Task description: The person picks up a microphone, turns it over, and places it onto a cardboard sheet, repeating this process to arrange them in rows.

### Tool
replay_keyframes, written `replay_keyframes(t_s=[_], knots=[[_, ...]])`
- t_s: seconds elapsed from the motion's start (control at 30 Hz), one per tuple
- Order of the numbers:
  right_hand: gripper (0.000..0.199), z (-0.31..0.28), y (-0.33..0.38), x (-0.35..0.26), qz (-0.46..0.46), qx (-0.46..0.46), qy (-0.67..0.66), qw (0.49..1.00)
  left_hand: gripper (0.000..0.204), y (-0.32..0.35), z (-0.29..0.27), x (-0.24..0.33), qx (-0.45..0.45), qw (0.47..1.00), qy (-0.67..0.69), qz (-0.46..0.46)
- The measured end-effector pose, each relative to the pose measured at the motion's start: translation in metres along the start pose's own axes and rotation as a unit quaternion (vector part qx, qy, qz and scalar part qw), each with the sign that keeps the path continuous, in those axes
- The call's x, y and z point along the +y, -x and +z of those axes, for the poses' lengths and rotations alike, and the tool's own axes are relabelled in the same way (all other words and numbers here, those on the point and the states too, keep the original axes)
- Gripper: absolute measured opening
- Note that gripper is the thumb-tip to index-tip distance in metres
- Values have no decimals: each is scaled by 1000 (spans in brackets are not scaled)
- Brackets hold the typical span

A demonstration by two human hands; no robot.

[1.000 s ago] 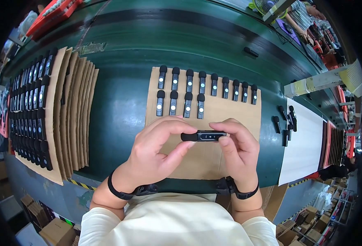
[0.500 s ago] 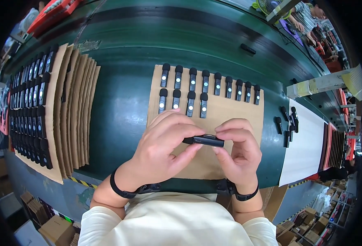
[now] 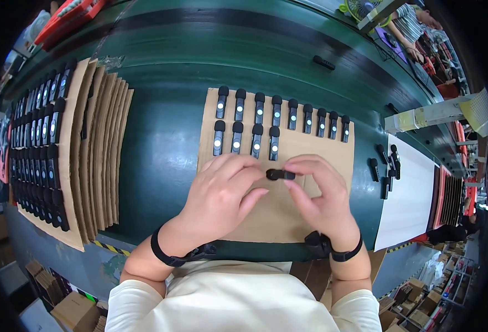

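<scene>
Between the thumb and fingers of my right hand (image 3: 324, 193), a small black clip-on microphone (image 3: 277, 174) with a foam tip is pinched by its body end. Its foam tip points left. My left hand (image 3: 222, 191) is beside it, thumb and fingers apart, holding nothing. Under both hands lies a brown cardboard sheet (image 3: 266, 224). Along the sheet's far side stands a row of several like microphones (image 3: 260, 109), each with a pale round spot. A shorter second row (image 3: 257, 141) sits at the left, just beyond my left hand.
A stack of cardboard sheets (image 3: 108, 149) bearing rows of microphones stands at the left. Loose microphones (image 3: 385, 182) lie at the right beside a white sheet (image 3: 410, 199). A black piece (image 3: 324, 62) rests on the green belt (image 3: 161, 110). Another person (image 3: 410, 33) sits far right.
My left hand has let go of the microphone, which my right hand now holds alone, turned slightly and farther from me. The black piece on the belt has shifted left.
</scene>
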State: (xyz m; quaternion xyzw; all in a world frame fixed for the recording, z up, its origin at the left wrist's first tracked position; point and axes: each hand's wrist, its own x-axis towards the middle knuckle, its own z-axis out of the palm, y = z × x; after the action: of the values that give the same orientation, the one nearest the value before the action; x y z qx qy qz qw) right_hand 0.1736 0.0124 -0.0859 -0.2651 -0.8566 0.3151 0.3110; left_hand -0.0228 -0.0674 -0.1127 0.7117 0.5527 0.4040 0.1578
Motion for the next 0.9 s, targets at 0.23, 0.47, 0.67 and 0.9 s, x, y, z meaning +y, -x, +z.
replay_keyframes(t_s=[0.23, 0.47, 0.67, 0.9], knots=[[21, -1, 1, 44, -7, -14, 198, 980, 20, 9, 7, -6, -116, 992, -56, -3], [19, 8, 11, 45, 6, -82, 220, 972, 24, 10, 10, -9, -175, 981, -77, -15], [19, 11, 6, 53, 19, -67, 218, 973, 23, 10, 8, -8, -183, 980, -81, -15], [21, -9, -19, 45, 47, -76, 183, 979, 22, 10, 8, -10, -190, 979, -76, -21]])
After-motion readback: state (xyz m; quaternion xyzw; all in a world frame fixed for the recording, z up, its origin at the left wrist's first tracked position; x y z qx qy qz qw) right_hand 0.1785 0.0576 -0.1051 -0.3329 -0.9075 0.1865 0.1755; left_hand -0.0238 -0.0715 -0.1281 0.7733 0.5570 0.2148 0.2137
